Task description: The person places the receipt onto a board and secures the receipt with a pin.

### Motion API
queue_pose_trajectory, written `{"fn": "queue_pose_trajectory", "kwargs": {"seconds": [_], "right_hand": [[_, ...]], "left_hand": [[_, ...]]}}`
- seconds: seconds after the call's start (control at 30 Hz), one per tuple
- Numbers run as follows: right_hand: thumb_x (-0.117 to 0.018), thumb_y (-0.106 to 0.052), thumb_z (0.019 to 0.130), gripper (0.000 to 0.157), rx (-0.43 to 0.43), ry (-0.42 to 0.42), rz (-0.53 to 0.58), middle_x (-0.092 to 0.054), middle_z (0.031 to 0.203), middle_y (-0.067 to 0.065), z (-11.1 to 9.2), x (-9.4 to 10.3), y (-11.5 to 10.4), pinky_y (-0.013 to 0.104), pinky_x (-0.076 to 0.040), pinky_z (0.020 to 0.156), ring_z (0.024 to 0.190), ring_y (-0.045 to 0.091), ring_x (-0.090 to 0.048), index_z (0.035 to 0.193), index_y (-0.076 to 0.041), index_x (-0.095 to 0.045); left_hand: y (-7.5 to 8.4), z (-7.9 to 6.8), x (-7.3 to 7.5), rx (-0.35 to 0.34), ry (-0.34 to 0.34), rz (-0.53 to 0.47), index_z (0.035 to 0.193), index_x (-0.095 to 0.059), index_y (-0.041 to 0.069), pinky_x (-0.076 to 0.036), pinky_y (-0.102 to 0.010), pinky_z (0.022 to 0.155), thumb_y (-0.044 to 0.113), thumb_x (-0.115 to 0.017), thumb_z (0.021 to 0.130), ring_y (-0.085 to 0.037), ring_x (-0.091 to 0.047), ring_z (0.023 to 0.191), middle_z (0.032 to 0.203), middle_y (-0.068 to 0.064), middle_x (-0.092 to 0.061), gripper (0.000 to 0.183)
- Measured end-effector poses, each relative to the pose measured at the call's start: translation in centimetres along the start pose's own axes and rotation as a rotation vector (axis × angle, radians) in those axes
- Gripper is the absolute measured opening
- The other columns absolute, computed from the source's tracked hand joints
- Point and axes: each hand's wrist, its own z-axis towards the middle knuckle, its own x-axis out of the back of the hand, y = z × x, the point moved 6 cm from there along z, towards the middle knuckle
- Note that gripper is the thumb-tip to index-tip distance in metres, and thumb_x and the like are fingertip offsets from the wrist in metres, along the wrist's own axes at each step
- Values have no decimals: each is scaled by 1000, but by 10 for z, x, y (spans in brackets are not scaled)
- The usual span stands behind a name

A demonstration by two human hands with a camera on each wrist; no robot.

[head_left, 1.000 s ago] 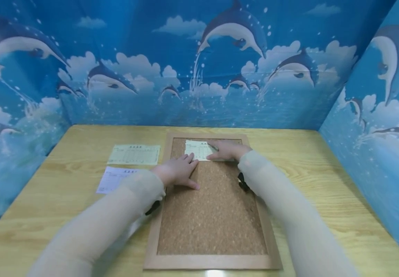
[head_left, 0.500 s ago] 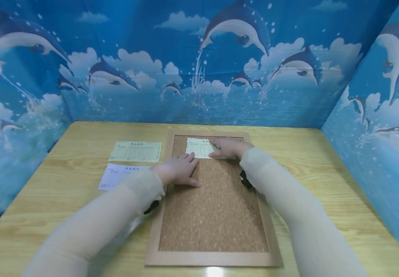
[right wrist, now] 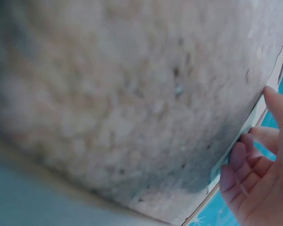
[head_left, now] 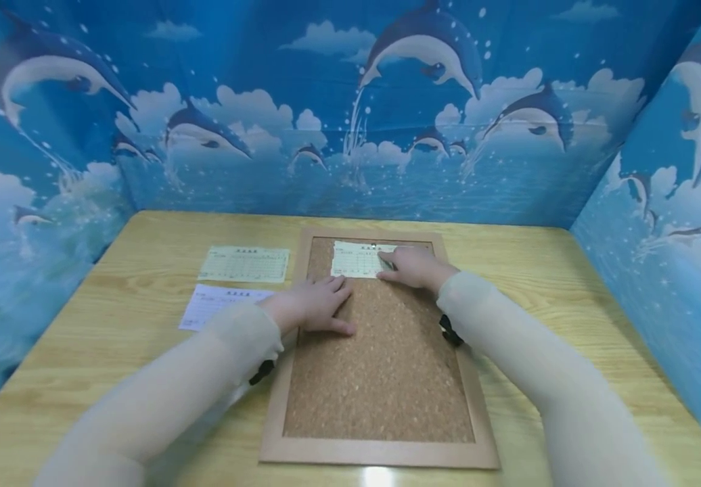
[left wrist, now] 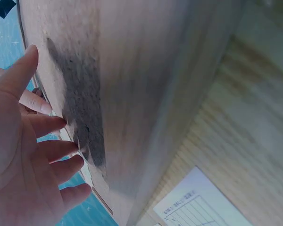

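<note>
A pale green printed slip [head_left: 355, 260] lies across the top of a wood-framed corkboard [head_left: 381, 379]. My left hand [head_left: 314, 306] rests on the board with fingers spread, its fingertips at the slip's lower left corner. The right hand [head_left: 414, 266] lies over the slip's right part, with index finger and thumb reaching onto the paper. Its other fingers bend loosely in the right wrist view. That hand covers the slip's lower right portion. At the slip's top edge sits a tiny dark-and-white spot [head_left: 373, 245].
Left of the board, another green slip [head_left: 244, 264] and a white-lilac slip [head_left: 219, 304] lie on the wooden table [head_left: 527, 250]. The left sleeve overlaps the lilac one. Dolphin-printed curtains [head_left: 265, 101] enclose the table's back and sides.
The right hand has shifted slightly rightward across the slip, so more of the slip's upper edge shows. The left hand stays at its corner. The head view has moved a little.
</note>
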Motion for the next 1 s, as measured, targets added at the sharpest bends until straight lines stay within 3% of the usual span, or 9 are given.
{"fn": "queue_pose_trajectory", "kwargs": {"seconds": [0.1, 0.17, 0.23, 0.33, 0.4, 0.53, 0.63, 0.87, 1.0], "right_hand": [[-49, -44, 95, 52, 20, 22, -39, -61, 103, 16, -6, -1, -4, 42, -46, 79, 89, 27, -59, 129, -5, -54], [-49, -42, 95, 48, 37, 32, -68, -61, 99, 15, -10, -1, -8, 42, -46, 77, 85, 26, -59, 125, -5, -56], [-49, -41, 96, 48, 39, 32, -67, -61, 100, 16, -14, 0, -12, 42, -46, 77, 85, 26, -58, 125, -5, -56], [-48, -41, 96, 56, 22, 27, -43, -57, 120, 19, -19, 0, -14, 45, -44, 89, 103, 30, -57, 141, -6, -41], [-48, -41, 96, 56, 7, 29, -23, -55, 122, 19, -22, 0, -14, 44, -44, 89, 105, 30, -57, 140, -7, -42], [-48, -41, 96, 42, 12, 53, -24, -59, 97, 12, -24, -1, -14, 38, -45, 71, 82, 23, -56, 115, -6, -60], [-49, -41, 96, 34, 23, 81, -21, -52, 83, 7, -27, -1, -17, 34, -38, 59, 68, 19, -47, 98, -9, -60], [-56, -41, 92, 44, 64, 164, -30, -54, 110, 10, -37, -1, -26, 33, -46, 66, 82, 18, -55, 123, -10, -59], [-58, -41, 91, 50, 77, 182, -6, -53, 114, 12, -39, -4, -30, 34, -45, 68, 83, 18, -54, 128, -6, -56]], "left_hand": [[1, -7, -3, -27, 10, -36, 150, -17, 13, -14, -48, 110, 71, -42, 83, -28, -8, 141, 155, -12, -7, 92], [-1, -11, -4, -34, 17, -67, 150, -17, 14, -15, -47, 110, 70, -43, 83, -28, -7, 141, 155, -12, -7, 92], [-4, -15, -4, -36, 21, -96, 150, -17, 15, -15, -46, 110, 70, -44, 83, -28, -7, 141, 155, -12, -6, 91], [-9, -20, -3, -32, 19, -124, 150, -18, 16, -16, -47, 110, 70, -44, 83, -29, -9, 140, 155, -12, -6, 90], [-10, -22, -2, -30, 19, -131, 150, -19, 16, -17, -48, 110, 69, -44, 83, -30, -10, 140, 155, -12, -7, 89], [-12, -23, 1, -31, 27, -129, 150, -20, 16, -17, -49, 109, 67, -45, 84, -29, -10, 140, 155, -13, -9, 87], [-12, -25, 2, -47, 44, -125, 150, -21, 15, -17, -49, 109, 66, -46, 85, -29, -11, 140, 154, -13, -9, 86], [-10, -31, 4, -133, 113, -102, 148, -26, 9, -25, -48, 106, 61, -49, 87, -35, -28, 134, 152, -16, -18, 83], [-13, -37, 3, -162, 154, -109, 146, -30, 7, -28, -46, 105, 57, -52, 88, -36, -34, 131, 151, -16, -23, 80]]}}
